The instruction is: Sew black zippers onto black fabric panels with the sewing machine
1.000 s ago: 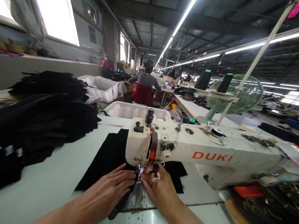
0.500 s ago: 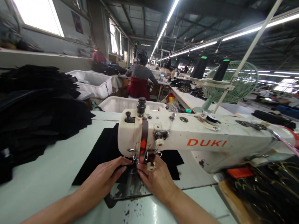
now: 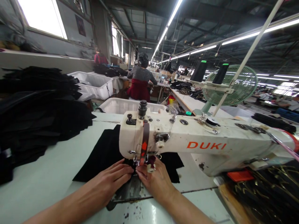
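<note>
A black fabric piece (image 3: 100,152) lies under the head of a white sewing machine (image 3: 173,127) marked DUKI. My left hand (image 3: 114,177) rests on the fabric left of the needle, fingers stretched out with their tips close to the presser foot (image 3: 135,162). On the other side of the needle, my right hand (image 3: 157,177) has thumb and forefinger closed at the fabric's near edge; its other fingers are partly hidden behind the machine's small parts. A brown strap with red marks (image 3: 144,144) hangs down the front of the machine head.
Stacked black fabric pieces (image 3: 42,109) fill the left of the table. White bins (image 3: 91,82) stand beyond it. Thread cones (image 3: 199,71) and a green fan (image 3: 233,84) are at the back right. Black pieces with gold-coloured edges (image 3: 268,189) lie at the lower right. A person (image 3: 141,76) sits ahead.
My left hand has gone from a pinch near the needle to fingers laid flatter on the fabric. The right hand stays beside the needle. The whole view has shifted slightly.
</note>
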Tool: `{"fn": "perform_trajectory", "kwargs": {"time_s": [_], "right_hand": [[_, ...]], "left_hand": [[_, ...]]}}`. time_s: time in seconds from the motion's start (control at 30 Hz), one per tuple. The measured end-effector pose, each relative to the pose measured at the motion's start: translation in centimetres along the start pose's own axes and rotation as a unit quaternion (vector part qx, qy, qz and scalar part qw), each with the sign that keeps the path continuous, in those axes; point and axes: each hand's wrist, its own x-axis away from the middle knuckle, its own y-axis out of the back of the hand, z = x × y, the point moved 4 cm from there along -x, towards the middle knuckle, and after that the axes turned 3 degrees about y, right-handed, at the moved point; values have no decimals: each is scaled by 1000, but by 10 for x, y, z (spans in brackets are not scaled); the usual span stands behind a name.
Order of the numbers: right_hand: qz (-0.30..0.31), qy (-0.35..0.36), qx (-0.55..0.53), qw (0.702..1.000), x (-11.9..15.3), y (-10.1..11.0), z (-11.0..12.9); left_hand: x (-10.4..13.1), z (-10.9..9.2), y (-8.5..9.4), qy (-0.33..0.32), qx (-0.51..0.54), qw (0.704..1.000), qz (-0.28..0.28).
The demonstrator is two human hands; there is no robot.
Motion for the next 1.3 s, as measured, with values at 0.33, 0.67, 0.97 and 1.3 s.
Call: {"fn": "perform_trajectory", "kwargs": {"time_s": [0.33,0.67,0.97,1.3], "right_hand": [[-17,-16,-35,999,0,30,-3],[-18,-34,-123,992,5,27,-3],[9,-27,-80,996,4,25,-5],[6,-5,-113,994,2,29,0]], "left_hand": [[7,-1,0,-22,-32,999,16],[1,-2,8,12,24,1000,-4],[5,1,-2,13,-12,999,29],[3,-2,-2,30,-27,997,62]]}}
